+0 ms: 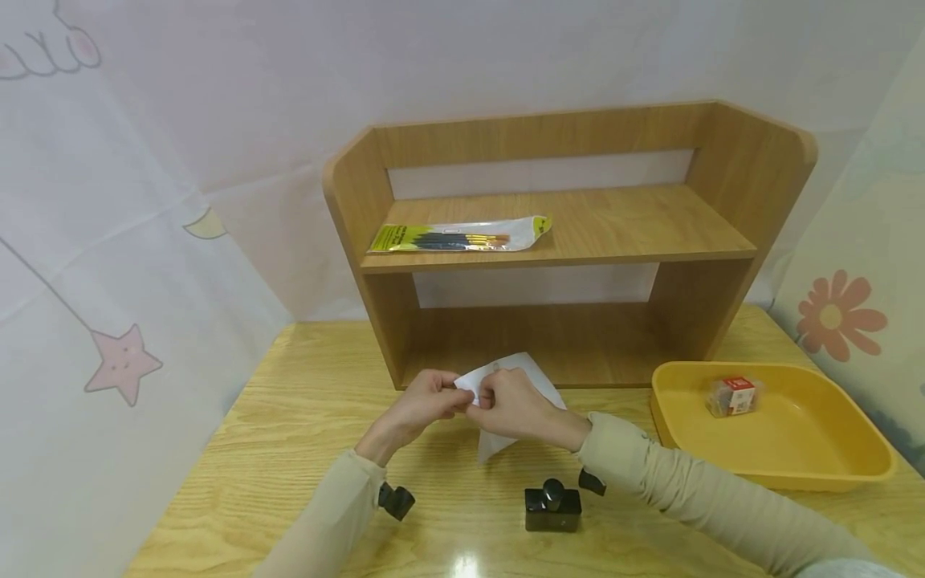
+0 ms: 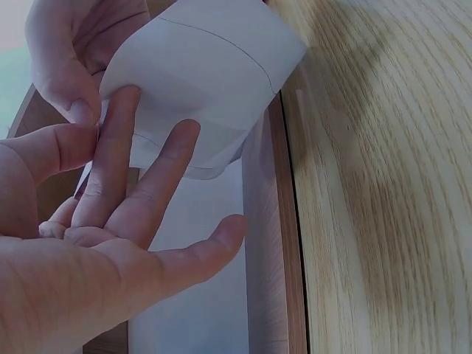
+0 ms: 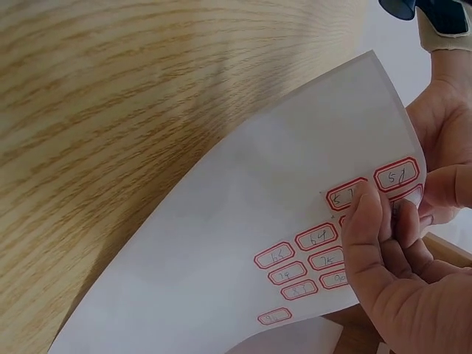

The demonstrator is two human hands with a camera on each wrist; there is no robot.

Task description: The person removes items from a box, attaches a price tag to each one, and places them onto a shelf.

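Observation:
A white sheet of sticker labels [image 3: 214, 221] is held up off the table between both hands. Its labels [image 3: 318, 236] are small, red-bordered and handwritten with numbers, as the right wrist view shows. My left hand [image 1: 422, 401] pinches the sheet's edge between thumb and index finger; in the left wrist view its other fingers extend behind the paper. Over the labels near that same edge, my right hand [image 1: 520, 408] has its thumb and curled fingertips together, pinching there. Those fingertips partly cover a few labels, and I cannot tell whether one is lifted from the sheet.
Behind the hands stands a two-level wooden shelf [image 1: 564, 225], with a packet of paintbrushes [image 1: 462, 237] on its upper board. To the right, a yellow tray [image 1: 788, 466] contains a small clear package [image 1: 733, 397] with a red label. A black block with a round knob [image 1: 552, 510] sits in front.

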